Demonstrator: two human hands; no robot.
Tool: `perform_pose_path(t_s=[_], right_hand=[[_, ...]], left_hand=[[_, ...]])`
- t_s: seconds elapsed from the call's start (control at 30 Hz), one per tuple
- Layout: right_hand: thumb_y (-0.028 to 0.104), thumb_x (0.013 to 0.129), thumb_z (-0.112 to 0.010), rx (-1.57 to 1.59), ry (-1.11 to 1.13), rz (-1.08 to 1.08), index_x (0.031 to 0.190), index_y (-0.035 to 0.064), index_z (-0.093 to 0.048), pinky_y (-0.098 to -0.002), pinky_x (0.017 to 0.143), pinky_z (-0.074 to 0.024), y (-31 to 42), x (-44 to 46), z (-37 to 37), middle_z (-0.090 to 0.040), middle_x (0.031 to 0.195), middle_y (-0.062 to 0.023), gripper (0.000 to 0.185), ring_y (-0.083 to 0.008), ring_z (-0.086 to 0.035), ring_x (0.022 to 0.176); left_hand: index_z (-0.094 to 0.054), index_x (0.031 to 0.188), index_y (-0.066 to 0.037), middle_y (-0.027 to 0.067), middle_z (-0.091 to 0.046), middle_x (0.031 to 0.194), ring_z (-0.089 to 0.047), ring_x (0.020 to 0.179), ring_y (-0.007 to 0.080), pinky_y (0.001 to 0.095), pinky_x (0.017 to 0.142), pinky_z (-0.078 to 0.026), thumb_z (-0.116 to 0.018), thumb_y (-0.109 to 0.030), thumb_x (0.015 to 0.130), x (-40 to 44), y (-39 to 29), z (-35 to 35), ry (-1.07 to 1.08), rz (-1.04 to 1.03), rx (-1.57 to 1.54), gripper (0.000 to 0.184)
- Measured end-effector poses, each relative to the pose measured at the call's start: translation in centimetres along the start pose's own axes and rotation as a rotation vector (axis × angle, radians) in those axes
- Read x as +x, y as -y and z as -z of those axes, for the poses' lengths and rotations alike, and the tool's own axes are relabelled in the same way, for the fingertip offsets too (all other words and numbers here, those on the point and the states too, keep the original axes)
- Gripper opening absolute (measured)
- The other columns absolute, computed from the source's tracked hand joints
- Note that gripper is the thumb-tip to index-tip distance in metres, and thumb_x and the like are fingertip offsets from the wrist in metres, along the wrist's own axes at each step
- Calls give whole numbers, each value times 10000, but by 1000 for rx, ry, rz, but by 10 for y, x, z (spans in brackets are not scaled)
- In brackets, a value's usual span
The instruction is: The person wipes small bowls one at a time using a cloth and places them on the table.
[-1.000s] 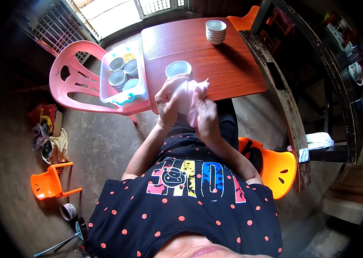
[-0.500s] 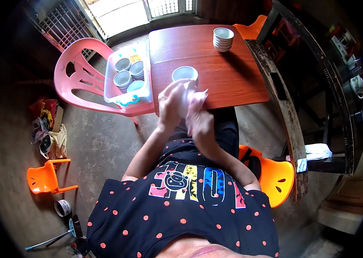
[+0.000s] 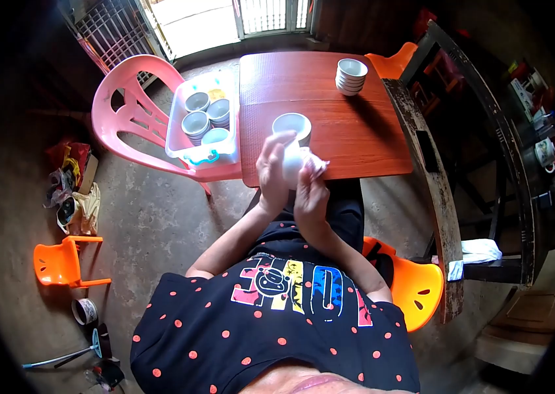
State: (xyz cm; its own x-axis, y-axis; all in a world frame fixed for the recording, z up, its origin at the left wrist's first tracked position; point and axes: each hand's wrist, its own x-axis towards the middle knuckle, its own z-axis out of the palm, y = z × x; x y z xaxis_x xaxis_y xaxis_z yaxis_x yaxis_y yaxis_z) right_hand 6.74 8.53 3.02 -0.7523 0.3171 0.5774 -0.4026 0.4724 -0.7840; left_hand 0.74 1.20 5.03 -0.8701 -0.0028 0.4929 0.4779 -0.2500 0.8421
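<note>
My left hand (image 3: 273,176) grips a white bowl (image 3: 291,165) just off the front edge of the red-brown table (image 3: 330,141). My right hand (image 3: 311,195) presses a pale pinkish cloth (image 3: 317,162) against the bowl's other side. Part of the bowl is hidden behind my fingers and washed out by glare. Right beyond my hands stands another white bowl (image 3: 292,123) on the tabletop; my fingers cover its lower part. A neat stack of white bowls (image 3: 351,77) rests near the table's far right corner.
Left of the table, a clear plastic tub (image 3: 174,134) holding several stacked bowls sits on a pink chair (image 3: 108,111). Orange chairs (image 3: 415,292) stand to my right and at the lower left. A worn wooden bench (image 3: 430,171) runs along the right.
The bowl has tilted between my hands, and my right hand with the cloth has shifted along its side. My head view has moved slightly, so the table sits lower.
</note>
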Motion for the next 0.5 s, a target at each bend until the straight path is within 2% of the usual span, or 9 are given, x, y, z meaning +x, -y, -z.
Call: perform_pose_path(t_s=[0.03, 0.13, 0.17, 0.23, 0.33, 0.37, 0.43, 0.47, 0.5], right_hand=[[86, 902, -532, -51, -20, 272, 1069, -37, -546, -422, 680, -522, -5, -3, -3, -625, 904, -219, 207, -384, -645, 783], [68, 805, -612, -291, 86, 679, 1075, -27, -550, -434, 707, -528, -29, 5, 10, -631, 889, -217, 292, -353, -656, 787], [56, 798, -610, -158, 170, 776, 1062, -25, -558, -446, 718, -523, -36, 18, 14, -634, 901, -214, 281, -354, -653, 807], [43, 805, -602, -219, 278, 793, 1080, -27, -563, -461, 712, -519, -41, 20, 20, -632, 902, -218, 286, -359, -647, 813], [17, 845, -553, -225, 344, 562, 987, -33, -580, -414, 742, -511, -25, 3, 19, -620, 910, -247, 153, -366, -641, 811], [71, 910, -507, -153, 237, 518, 932, -37, -583, -346, 652, -513, -32, -9, 14, -628, 849, -198, 133, -296, -642, 745], [174, 959, -459, 243, 320, -237, 891, -26, -585, -282, 538, -454, -9, -12, 20, -579, 736, -99, 247, -170, -571, 608], [235, 982, -435, 527, 211, -615, 867, -17, -588, -249, 476, -414, 7, -7, 22, -543, 673, -44, 316, -99, -518, 528], [233, 988, -420, 997, 11, -878, 847, 1, -598, -251, 482, -420, 28, 14, 23, -530, 656, -31, 325, -96, -500, 511]], left_hand=[[-548, 1094, 23, 168, -607, 1006, -630, 859, 246, 381, 795, -504, -370, -397, 936, -6, -3, 1, 5, 374, -376, 482], [-532, 1129, 24, 204, -628, 970, -636, 856, 284, 406, 813, -512, -383, -457, 924, 13, -9, 5, 225, 897, -1043, 543], [-533, 1122, 33, 199, -635, 961, -636, 858, 291, 406, 829, -509, -401, -477, 922, 13, -18, 4, 225, 950, -1095, 564], [-533, 1118, 34, 200, -637, 957, -635, 875, 293, 404, 843, -508, -445, -500, 902, 19, 1, 17, 270, 946, -1055, 582], [-546, 1098, 32, 185, -634, 933, -632, 869, 261, 362, 791, -517, -511, -397, 885, 6, 14, 22, 239, 914, -859, 480], [-549, 1093, 32, 177, -634, 923, -631, 864, 250, 351, 777, -517, -523, -366, 881, 2, 21, 22, 240, 897, -812, 451], [-544, 1101, 41, 122, -616, 931, -612, 851, 194, 314, 755, -497, -553, -219, 840, -5, 27, 15, 127, 712, -678, 369], [-540, 1112, 38, 123, -608, 957, -607, 866, 192, 312, 766, -494, -554, -215, 839, -9, 27, 11, 100, 633, -666, 373], [-537, 1122, 36, 123, -601, 983, -602, 881, 191, 310, 777, -492, -556, -211, 838, -11, 26, 7, 77, 550, -655, 377]])
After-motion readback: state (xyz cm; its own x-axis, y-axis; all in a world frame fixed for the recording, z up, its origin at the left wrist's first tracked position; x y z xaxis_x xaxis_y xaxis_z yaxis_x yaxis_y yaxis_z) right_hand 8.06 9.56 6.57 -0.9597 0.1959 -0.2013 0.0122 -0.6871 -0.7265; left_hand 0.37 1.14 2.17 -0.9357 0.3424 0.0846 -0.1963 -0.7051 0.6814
